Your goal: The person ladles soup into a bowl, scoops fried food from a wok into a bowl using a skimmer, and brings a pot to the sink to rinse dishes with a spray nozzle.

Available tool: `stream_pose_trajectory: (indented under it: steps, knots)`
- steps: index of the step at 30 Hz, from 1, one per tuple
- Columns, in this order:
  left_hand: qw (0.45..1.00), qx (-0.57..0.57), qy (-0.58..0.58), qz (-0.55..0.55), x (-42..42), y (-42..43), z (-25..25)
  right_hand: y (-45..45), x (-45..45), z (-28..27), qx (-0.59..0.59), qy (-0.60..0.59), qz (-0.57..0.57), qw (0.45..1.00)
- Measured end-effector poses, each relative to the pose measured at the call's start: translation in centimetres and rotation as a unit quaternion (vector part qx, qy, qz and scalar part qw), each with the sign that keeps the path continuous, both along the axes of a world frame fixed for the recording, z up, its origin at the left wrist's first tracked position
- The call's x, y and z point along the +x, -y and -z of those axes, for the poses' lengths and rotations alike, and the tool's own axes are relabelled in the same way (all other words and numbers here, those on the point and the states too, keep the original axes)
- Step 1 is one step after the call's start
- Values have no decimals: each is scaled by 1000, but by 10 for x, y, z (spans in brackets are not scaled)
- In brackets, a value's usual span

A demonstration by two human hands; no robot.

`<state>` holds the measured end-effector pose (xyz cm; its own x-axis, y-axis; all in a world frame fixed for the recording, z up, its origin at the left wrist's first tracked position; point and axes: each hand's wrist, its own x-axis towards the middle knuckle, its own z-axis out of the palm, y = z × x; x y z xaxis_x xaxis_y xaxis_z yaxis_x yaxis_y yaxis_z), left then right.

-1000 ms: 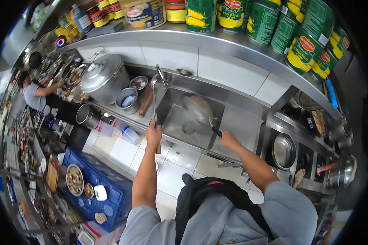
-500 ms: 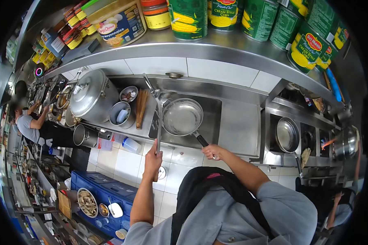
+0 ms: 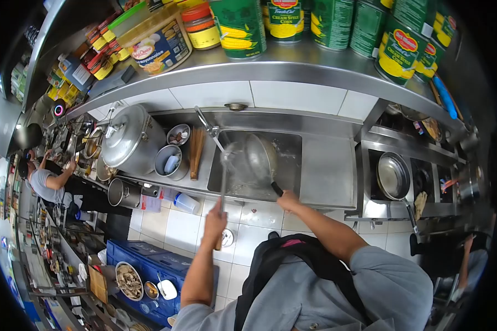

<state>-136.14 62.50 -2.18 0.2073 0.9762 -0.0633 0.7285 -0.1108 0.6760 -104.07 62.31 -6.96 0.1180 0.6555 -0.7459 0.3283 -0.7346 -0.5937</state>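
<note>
My right hand (image 3: 287,202) is closed round the black handle of a metal frying pan (image 3: 264,155), which is tipped on its side over the sink (image 3: 294,165). Water splashes across the sink bottom around it. My left hand (image 3: 214,223) grips a long-handled metal ladle (image 3: 223,185) with a wooden end. The ladle's blurred head is under the faucet (image 3: 207,122), where water runs, left of the pan and apart from my right hand.
Left of the sink stand a large lidded pot (image 3: 132,138), small metal containers (image 3: 171,162) and a bundle of sticks (image 3: 196,151). Another pan (image 3: 392,175) sits on the stove at right. Cans (image 3: 238,27) line the overhead shelf. Co-workers are at far left and lower right.
The pan has gone from nearly level, with water in it, to tipped sideways, and water is now in the sink. The ladle's head has dropped nearer me under the faucet.
</note>
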Motion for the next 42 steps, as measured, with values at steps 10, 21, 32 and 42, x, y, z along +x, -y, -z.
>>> stream_pose_trajectory:
  steps: [10,21,32,42]
  knots:
    - [972,181,-139,57,-36,-95,-73,73,109,-58,170,318,-88,929]
    - [974,35,-210,-80,93,96,158,249,188,-38,251,-155,130,947]
    - [800,-421,427,26,278,218,54,520,324,-111,278,-300,340,847]
    - [543,-696,427,196,515,297,-38,580,482,-106,302,-234,534,754]
